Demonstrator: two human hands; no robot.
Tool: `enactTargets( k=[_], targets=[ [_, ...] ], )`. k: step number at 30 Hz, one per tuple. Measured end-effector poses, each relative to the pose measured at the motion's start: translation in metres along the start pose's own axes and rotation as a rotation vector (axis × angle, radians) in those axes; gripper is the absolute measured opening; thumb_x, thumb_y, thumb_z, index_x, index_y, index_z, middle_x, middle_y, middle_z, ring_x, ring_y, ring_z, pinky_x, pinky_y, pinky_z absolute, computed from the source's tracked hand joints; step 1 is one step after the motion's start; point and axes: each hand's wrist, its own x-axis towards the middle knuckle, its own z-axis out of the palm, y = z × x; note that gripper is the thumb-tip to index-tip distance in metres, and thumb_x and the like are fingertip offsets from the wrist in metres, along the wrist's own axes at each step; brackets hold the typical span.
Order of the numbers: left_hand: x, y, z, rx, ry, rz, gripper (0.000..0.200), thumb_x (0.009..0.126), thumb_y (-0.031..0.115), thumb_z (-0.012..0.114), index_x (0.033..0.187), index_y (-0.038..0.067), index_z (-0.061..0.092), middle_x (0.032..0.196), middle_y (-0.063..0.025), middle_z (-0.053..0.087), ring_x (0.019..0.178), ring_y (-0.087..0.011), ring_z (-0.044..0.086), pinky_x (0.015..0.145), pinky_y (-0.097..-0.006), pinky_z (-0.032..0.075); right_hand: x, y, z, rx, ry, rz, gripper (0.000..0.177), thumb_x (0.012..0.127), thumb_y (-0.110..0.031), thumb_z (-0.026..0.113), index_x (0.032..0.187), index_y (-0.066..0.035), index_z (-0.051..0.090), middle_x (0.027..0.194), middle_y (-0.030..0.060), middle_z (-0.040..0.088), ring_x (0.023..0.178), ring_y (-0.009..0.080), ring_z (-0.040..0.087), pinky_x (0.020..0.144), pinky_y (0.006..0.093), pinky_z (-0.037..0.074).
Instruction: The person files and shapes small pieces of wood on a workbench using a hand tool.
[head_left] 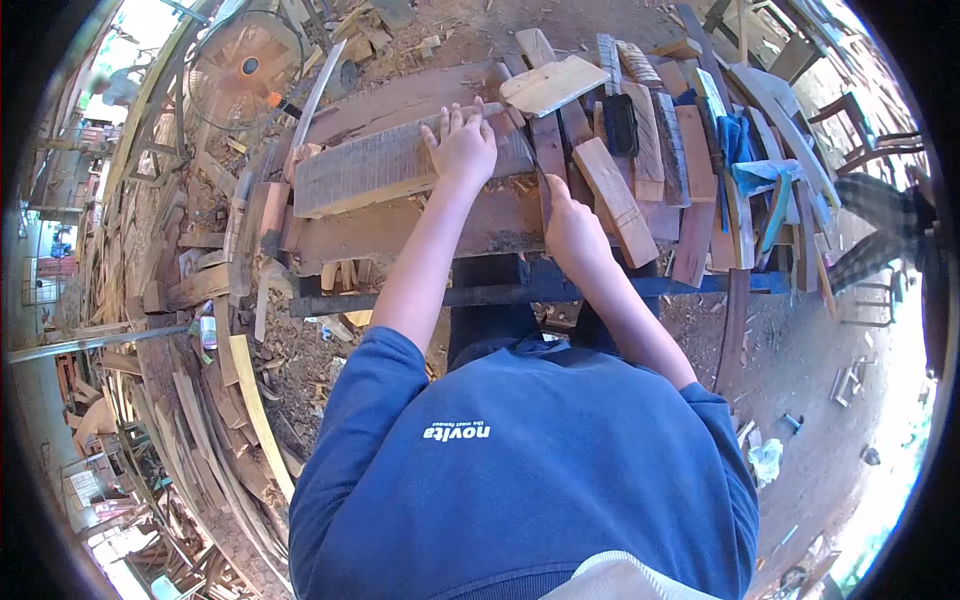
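Note:
A thick, rough-sawn plank [370, 165] lies across the workbench in front of me, its grey face up. My left hand [462, 148] rests flat on its right part with the fingers spread. My right hand [578, 228] is closed beside the plank's right end. From its thumb side a thin dark strip [540, 170] runs up along the plank's end; what the fingers hold is mostly hidden. Above the right hand, a pale short board [555, 86] lies on other pieces.
Several wood offcuts [615, 200] cover the bench's right side, with a black case [621, 125] and blue plastic [735, 140] among them. A fan [248, 66] stands at the back left. Long strips of wood [195, 440] are piled on the left floor. Another person's legs [880, 225] show at right.

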Motion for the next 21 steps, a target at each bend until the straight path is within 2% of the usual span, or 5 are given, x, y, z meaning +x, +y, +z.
enactTargets(
  k=[2,4,7,10,21],
  targets=[
    [0.005,-0.001,0.000,0.011,0.020,0.003,0.046,0.098,0.033,0.038,0.142,0.023,0.049,0.147,-0.0157,0.044,0.143,-0.0316,0.031,0.118,-0.0552,0.012,0.004,-0.003,-0.002,-0.049,-0.017,0.003,0.059,0.085,0.000,0.047,0.143,-0.005,0.035,0.090,0.0296,0.066,0.084,0.0442,0.067,0.075,0.0516,0.054],
    [0.012,0.000,-0.003,-0.056,0.090,0.021,0.037,0.095,0.031,0.046,0.124,0.015,0.063,0.128,-0.0161,0.057,0.129,-0.0337,0.047,0.111,-0.0531,0.029,0.003,-0.008,-0.009,-0.084,-0.079,0.020,0.069,0.084,0.000,0.048,0.149,-0.008,0.029,0.091,0.0289,0.066,0.083,0.0434,0.067,0.074,0.0514,0.054],
    [0.021,0.007,0.001,-0.107,0.196,-0.050,0.028,0.092,0.029,0.052,0.103,0.008,0.066,0.106,-0.0138,0.061,0.110,-0.0330,0.055,0.097,-0.0491,0.041,0.002,-0.011,-0.014,-0.073,-0.115,0.021,0.074,0.082,0.001,0.048,0.152,-0.010,0.025,0.090,0.0289,0.066,0.083,0.0429,0.067,0.073,0.0514,0.054],
    [0.026,0.007,0.010,-0.037,0.313,-0.041,0.024,0.091,0.028,0.053,0.095,0.006,0.063,0.099,-0.0132,0.060,0.101,-0.0326,0.056,0.089,-0.0469,0.044,-0.001,-0.015,-0.020,-0.080,-0.140,-0.005,0.078,0.081,0.002,0.048,0.153,-0.010,0.022,0.090,0.0289,0.066,0.082,0.0426,0.067,0.073,0.0516,0.054],
    [0.025,0.010,0.011,0.041,0.325,-0.093,0.019,0.086,0.022,0.053,0.091,0.007,0.063,0.099,-0.0131,0.064,0.102,-0.0316,0.057,0.088,-0.0465,0.044,-0.010,-0.017,-0.016,-0.064,-0.090,-0.050,0.077,0.080,0.003,0.048,0.152,-0.009,0.026,0.085,0.0288,0.065,0.079,0.0430,0.067,0.073,0.0506,0.054]
  ],
)
